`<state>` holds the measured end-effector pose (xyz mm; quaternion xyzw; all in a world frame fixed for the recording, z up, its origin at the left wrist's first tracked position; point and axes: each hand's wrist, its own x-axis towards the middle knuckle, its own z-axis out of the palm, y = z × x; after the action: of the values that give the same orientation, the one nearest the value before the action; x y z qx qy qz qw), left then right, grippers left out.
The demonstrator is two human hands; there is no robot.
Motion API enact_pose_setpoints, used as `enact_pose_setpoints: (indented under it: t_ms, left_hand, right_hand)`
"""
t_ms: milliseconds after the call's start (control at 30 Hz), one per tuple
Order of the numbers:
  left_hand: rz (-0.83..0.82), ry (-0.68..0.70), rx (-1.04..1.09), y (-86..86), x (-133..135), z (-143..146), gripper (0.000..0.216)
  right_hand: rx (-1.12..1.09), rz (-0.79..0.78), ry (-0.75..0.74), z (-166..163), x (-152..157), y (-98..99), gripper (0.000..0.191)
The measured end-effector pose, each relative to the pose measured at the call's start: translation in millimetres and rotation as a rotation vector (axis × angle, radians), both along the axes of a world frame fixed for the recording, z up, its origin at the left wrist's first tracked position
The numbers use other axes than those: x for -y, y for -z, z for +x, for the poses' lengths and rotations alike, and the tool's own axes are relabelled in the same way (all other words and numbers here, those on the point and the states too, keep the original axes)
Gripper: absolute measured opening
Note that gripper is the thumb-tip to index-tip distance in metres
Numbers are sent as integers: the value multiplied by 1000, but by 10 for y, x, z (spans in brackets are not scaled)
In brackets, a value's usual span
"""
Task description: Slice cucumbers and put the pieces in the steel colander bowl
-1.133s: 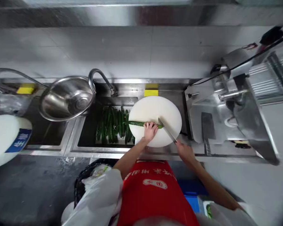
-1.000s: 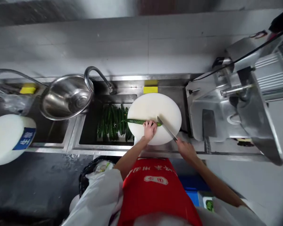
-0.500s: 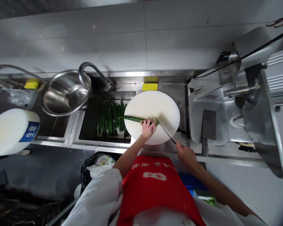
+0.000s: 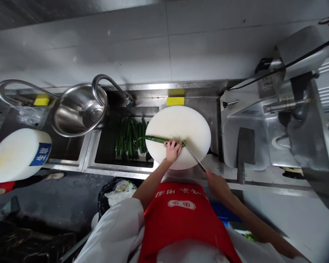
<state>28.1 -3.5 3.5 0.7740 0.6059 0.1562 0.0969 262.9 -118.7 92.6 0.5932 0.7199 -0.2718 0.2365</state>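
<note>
A long green cucumber (image 4: 156, 138) lies across the round white cutting board (image 4: 181, 120), its left end reaching past the board's edge toward the sink. My left hand (image 4: 172, 150) is closed over its right part, fingers pressing it down on the board. In my right hand (image 4: 217, 184) is the handle of a knife (image 4: 195, 157), whose blade slants up and left. The blade's tip meets the cucumber's right end, just right of my left fingers. Several more cucumbers (image 4: 131, 138) lie side by side in the sink left of the board.
A steel pot (image 4: 79, 113) stands beyond the curved faucet (image 4: 100, 78). Another thick white board (image 4: 16, 155) is at far left, a person's red clothing and shoe below it. A cleaver (image 4: 246, 149) lies on the slicing machine (image 4: 274, 138) at right. A yellow block (image 4: 175, 101) sits behind the board.
The whole view has shifted slightly. The knife tip has moved down a little against the cucumber's right end. My left hand keeps its hold. More of the person at far left shows.
</note>
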Motion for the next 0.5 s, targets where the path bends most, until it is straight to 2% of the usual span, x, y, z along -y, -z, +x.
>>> enact_pose_setpoints:
  t_ms: [167,267,400,500]
  left_hand:
    - [-108,-41,-34,-238,-129,108,28]
    - [-237,-13,-134,-317,-321,316,24]
    - [-455,23,-168,-289,-604,599,24]
    - [-518,42,69,-306,-718,654,18]
  right_hand:
    - [57,5,34,445,617,-77,32]
    - [65,16,115,635,821,-106,26]
    - [86,95,214,671,786,-74,29]
    - [65,158,272,583,603,-41,29]
